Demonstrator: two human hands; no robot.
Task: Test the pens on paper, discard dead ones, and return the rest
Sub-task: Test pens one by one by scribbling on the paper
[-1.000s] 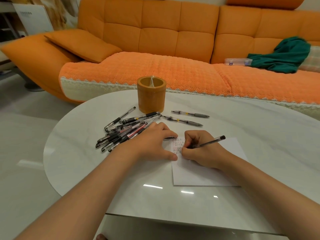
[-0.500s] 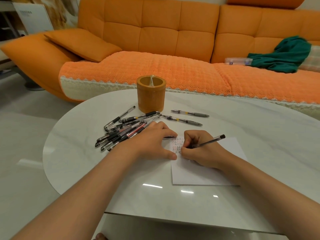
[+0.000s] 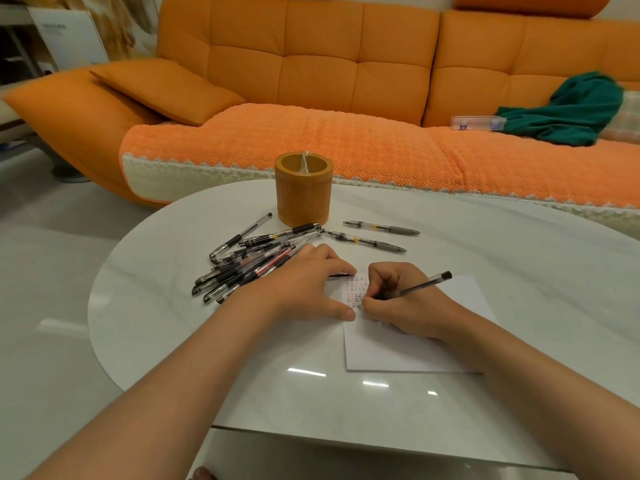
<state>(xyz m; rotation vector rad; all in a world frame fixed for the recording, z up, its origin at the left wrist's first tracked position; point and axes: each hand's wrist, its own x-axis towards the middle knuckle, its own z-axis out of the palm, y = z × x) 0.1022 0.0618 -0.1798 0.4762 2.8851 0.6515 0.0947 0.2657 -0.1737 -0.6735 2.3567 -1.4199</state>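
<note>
- The slim black-capped clear-barrelled pen (image 3: pixel 419 287) is in the right hand (image 3: pixel 401 299), which is closed round it in a writing pinch. Its tip is down on the upper left corner of the white sheet of paper (image 3: pixel 433 355), and its cap end points up and to the right.
- The left hand (image 3: pixel 308 282) lies flat with its fingers extended, holding nothing. It presses the sheet's left edge, thumb just beside the pen tip. A dark sliver shows under its fingertips; I cannot tell what it is.
- The loose pile of black and red clear-barrelled pens (image 3: pixel 249 265) fans out left of that hand, and the left wrist lies over its near end.
- Two grey-gripped pens (image 3: pixel 381 227) lie apart, to the right of the round bamboo pen holder (image 3: pixel 304 188).
- All of this sits on the glossy white marble desk (image 3: pixel 519 258).
- Risks, as I judge them:
  - If the left hand lifts, the sheet could slide on the slick desk.
  - The wrist could nudge pens so that they roll towards the edge.
  - In the crowded corner a faint stroke could pass for a working pen.
  - Tested and untested pens could get mixed.
- Writing: rows of small red and black marks fill that corner, seemingly the character 正 repeated. Print on the white box at the far left is too small to read.
</note>
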